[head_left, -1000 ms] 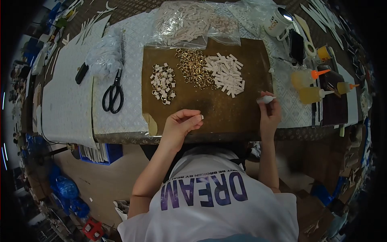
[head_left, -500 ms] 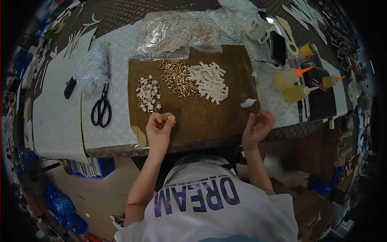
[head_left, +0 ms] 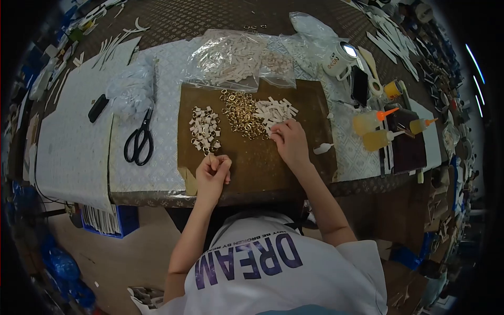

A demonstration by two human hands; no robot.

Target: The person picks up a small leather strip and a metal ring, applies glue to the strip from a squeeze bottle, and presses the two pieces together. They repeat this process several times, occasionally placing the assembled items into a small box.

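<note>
On a brown board (head_left: 252, 173) lie gold metal rings (head_left: 242, 115) in a pile, with pale short strips (head_left: 274, 111) to their right and strip-and-ring pieces (head_left: 203, 127) to their left. My left hand (head_left: 214, 170) is closed in a pinch below the left pile; what it pinches is too small to make out. My right hand (head_left: 289, 139) reaches to the lower edge of the strip pile, its fingertips bent together at the strips. Whether a strip is between them is hidden.
Black scissors (head_left: 139, 142) lie left of the board. Plastic bags of pieces (head_left: 231, 60) are behind it. To the right stand glue bottles (head_left: 366, 123), a mug (head_left: 337, 60) and a black phone (head_left: 359, 85). A small white nozzle-shaped item (head_left: 323, 148) rests near the board's right side.
My right hand has moved left and away from my body, from the board's right edge to the strip pile. My left hand stays in a pinch near the left pile. The camera view has shifted slightly.
</note>
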